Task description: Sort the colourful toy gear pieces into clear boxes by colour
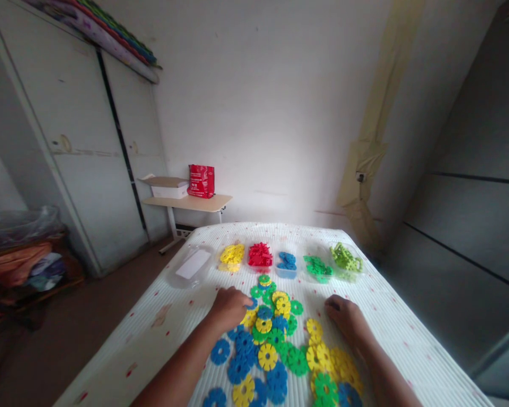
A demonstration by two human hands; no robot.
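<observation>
Notched plastic interlocking discs in yellow, green and blue lie in a loose heap [275,337] on the cloth-covered table. On the heap's left side, my left hand [232,307] is closed, thumb and finger at the edge of a blue disc [251,303]. My right hand [345,317] rests on the cloth to the heap's right, fingers curled in; whatever may be under them is hidden. Near it lie yellow discs [314,328]. Beyond both hands stand clear tubs of yellow pieces [232,254], red pieces [260,255], blue pieces [287,261], green pieces [318,267] and light green pieces [346,257].
A clear plastic bag or lid with a white card [193,264] lies at the table's far left. Behind, a small desk [203,203] holds a red bag [202,181] and a white box [168,190]. Cabinets [80,141] line the left wall.
</observation>
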